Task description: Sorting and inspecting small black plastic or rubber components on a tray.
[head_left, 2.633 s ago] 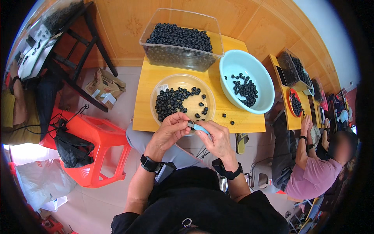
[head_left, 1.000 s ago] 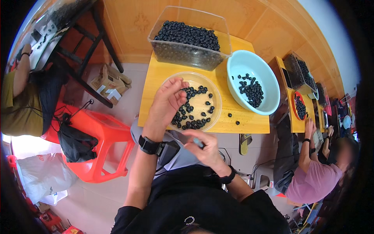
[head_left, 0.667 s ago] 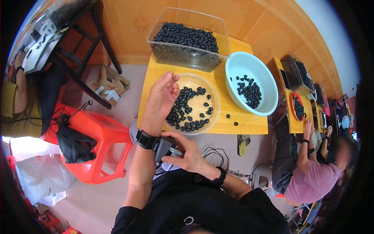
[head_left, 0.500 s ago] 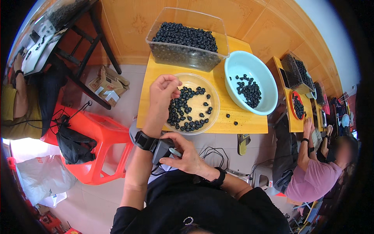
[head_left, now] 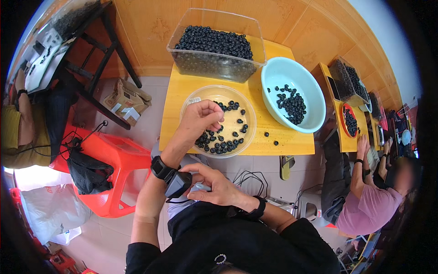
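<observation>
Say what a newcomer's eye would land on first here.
Probably the large clear bin heaped with small dark round pieces, at the back of the yellow table, and the light-blue basin to its right. Next, likely the bright red stool at the left and the left hand over the round clear tray near the front edge.

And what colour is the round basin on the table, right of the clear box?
The basin is pale blue, best seen in the head view.
</observation>
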